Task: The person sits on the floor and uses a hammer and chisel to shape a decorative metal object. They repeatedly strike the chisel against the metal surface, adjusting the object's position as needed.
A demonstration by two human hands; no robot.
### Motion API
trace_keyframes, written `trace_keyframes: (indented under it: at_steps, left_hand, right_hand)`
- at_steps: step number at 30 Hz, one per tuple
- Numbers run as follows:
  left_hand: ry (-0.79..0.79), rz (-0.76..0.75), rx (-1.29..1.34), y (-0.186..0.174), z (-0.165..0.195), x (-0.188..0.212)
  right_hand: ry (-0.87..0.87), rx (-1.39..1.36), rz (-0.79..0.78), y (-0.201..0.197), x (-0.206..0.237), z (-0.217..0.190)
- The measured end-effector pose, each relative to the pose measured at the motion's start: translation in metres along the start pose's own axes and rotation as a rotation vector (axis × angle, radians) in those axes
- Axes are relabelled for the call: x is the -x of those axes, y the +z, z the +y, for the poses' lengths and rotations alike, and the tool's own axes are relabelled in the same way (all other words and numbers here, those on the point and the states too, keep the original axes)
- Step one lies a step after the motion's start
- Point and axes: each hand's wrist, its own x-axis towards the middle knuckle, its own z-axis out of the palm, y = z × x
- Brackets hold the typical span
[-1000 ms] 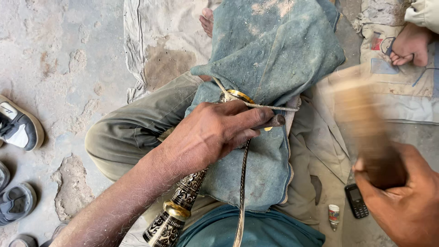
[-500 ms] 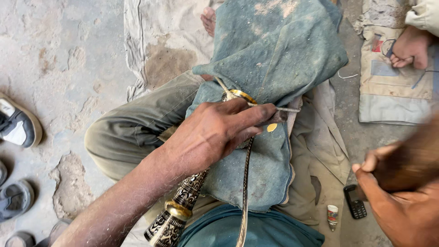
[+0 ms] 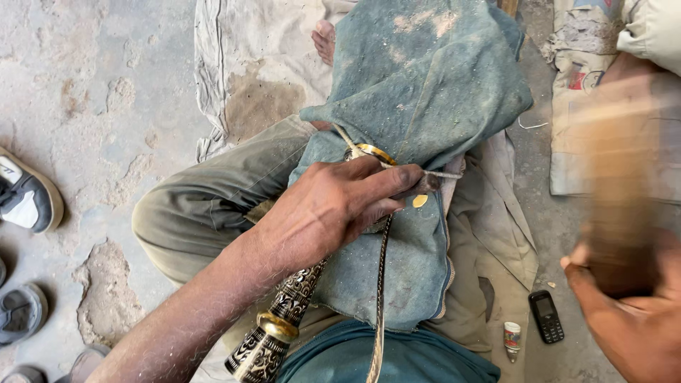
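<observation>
My left hand is shut on an ornate engraved metal tube with brass rings, which lies across a dusty blue-green cloth on my lap. Its fingertips pinch a small dark metal tool near a brass ring at the tube's far end. A thin patterned metal strip runs down from under that hand. My right hand, at the lower right, grips a wooden mallet, blurred by motion and raised upright.
A small black mobile phone and a little tube lie on the sacking by my right knee. Shoes sit on the cracked concrete floor at the left. Another person's sleeve shows at the top right.
My right hand dropped the mallet low and to the right, then swung it back up. My left hand has kept its hold on the tube and tool.
</observation>
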Motion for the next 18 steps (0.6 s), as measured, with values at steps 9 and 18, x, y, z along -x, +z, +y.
trace_keyframes:
  at_steps: [9,18]
  left_hand:
    - [0.03,0.018,0.007,-0.005,0.001,0.002]
    - [0.027,0.029,0.007,-0.003,-0.002,0.006]
  right_hand:
    - [0.22,-0.24,0.002,-0.003,-0.002,-0.02]
    - [0.223,-0.121,0.019,-0.009,0.002,-0.004]
